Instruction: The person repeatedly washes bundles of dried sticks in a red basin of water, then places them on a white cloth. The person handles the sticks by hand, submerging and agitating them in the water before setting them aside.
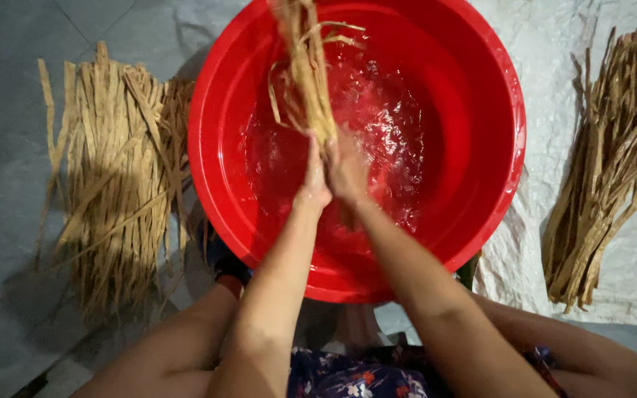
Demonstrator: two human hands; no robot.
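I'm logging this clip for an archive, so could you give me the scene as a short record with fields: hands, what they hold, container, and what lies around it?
left hand: closed around the lower end of the strip bundle
right hand: pressed beside the left, grip on the same bundle
strip bundle: tan fibre strips, wet, held over the water
basin: round, red, holding rippling water
left pile: pale dry-looking strips on the grey floor
right pile: darker strips on a white sheet

Both hands, left hand (312,180) and right hand (348,171), clasp a bundle of tan fibre strips (305,70) over the water-filled round red plastic basin (481,191). Pale dry strip pile (116,184) at nine o'clock; darker strip pile (606,169) at three o'clock.
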